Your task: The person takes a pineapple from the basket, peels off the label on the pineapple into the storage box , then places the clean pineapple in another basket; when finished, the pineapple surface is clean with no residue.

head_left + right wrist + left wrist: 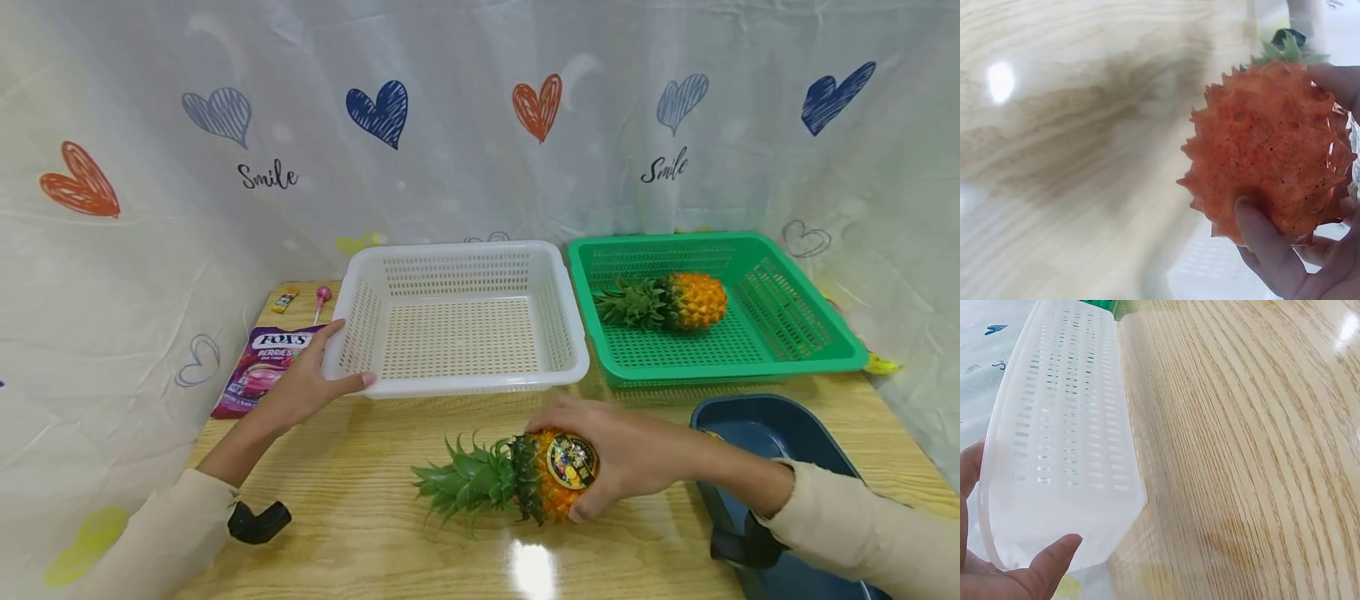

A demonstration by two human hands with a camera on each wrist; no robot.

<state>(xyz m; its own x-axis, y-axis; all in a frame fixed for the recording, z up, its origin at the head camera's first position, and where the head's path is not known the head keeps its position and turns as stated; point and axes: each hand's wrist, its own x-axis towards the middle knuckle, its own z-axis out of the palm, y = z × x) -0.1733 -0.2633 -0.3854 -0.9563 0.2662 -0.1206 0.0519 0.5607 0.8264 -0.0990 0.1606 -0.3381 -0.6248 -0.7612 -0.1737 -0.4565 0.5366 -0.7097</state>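
In the head view my right hand (626,450) grips a small pineapple (553,475) round its orange body, its leafy crown pointing left and a round black label facing up. The right wrist view shows the spiny base of the pineapple (1266,156) with the thumb pressed against it. Whether it touches the table I cannot tell. My left hand (318,379) holds the near left corner of a white perforated basket (480,385). In the left wrist view its thumb lies along the outer wall of the white basket (1066,512).
Right of the white basket stands a green basket (742,371) with another pineapple (693,300) lying in it. A dark blue tray (772,417) sits under my right forearm. At left lie a purple candy bag (258,371), a pink lollipop (322,296) and a small yellow wrapper (284,299).
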